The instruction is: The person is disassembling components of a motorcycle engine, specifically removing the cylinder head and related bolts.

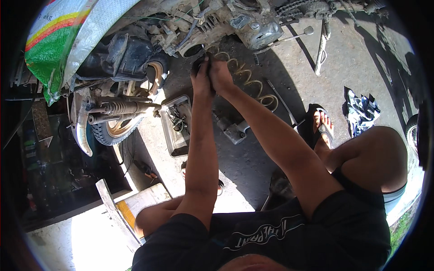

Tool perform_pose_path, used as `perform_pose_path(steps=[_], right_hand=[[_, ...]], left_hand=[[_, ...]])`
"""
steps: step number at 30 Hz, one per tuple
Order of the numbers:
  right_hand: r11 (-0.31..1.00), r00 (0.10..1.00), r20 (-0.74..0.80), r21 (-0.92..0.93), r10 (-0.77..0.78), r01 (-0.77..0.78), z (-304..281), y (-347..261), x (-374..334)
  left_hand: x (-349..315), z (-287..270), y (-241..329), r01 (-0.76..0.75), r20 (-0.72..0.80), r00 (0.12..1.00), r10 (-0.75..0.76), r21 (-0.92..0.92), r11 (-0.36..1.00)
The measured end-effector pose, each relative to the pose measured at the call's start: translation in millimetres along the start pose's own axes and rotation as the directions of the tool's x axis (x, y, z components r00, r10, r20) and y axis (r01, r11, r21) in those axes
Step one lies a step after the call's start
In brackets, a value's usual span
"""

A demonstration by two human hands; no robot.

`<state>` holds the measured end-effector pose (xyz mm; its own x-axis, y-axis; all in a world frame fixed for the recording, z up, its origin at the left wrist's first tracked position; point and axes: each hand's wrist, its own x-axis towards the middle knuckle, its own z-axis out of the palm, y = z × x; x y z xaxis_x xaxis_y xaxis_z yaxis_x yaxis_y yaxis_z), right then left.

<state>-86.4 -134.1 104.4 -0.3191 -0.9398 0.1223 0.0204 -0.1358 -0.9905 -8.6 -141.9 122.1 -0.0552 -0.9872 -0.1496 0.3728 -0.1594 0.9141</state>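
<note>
Both arms stretch forward to a motorcycle engine (210,22) at the top of the view. My left hand (200,82) and my right hand (221,76) are closed side by side, just below a round opening (194,50) in the engine. Between them is a small dark object (203,67), mostly covered by the fingers; I cannot tell its kind. Below the hands, a grey air impact wrench (233,130) lies on the ground. A yellowish coiled air hose (246,74) runs beside my right hand.
A metal tray (168,131) with small metal parts lies left of the impact wrench. A long thin rod (281,104) lies on the right, near my sandaled foot (322,124) and a crumpled patterned cloth (361,110). The kickstand (322,49), front wheel (110,135) and fork (124,108) stand around.
</note>
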Motion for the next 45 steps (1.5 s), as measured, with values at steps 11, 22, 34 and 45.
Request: perform_pose_path(steps=[11,22,34,45], right_hand=[[0.978,0.997,-0.076,-0.209,-0.001,-0.015,23.7,-32.1,-9.5],[0.980,0.985,-0.115,-0.165,-0.129,0.110,7.3,-22.5,-20.0],[0.982,0.994,-0.104,-0.188,-0.035,0.015,-13.0,1.4,-28.3],[0.981,0.985,-0.105,-0.152,-0.133,0.116,-9.8,2.7,-35.8]], left_hand=[[53.8,-38.4,42.0,-0.449,0.185,0.707,0.682,0.863,0.231],[59.4,-26.4,33.4,-0.424,0.241,0.676,0.696,0.900,0.101],[43.3,-18.9,39.1,-0.485,0.231,0.658,0.717,0.858,0.168],[36.1,-17.1,43.9,-0.458,0.263,0.640,0.722,0.885,0.084]])
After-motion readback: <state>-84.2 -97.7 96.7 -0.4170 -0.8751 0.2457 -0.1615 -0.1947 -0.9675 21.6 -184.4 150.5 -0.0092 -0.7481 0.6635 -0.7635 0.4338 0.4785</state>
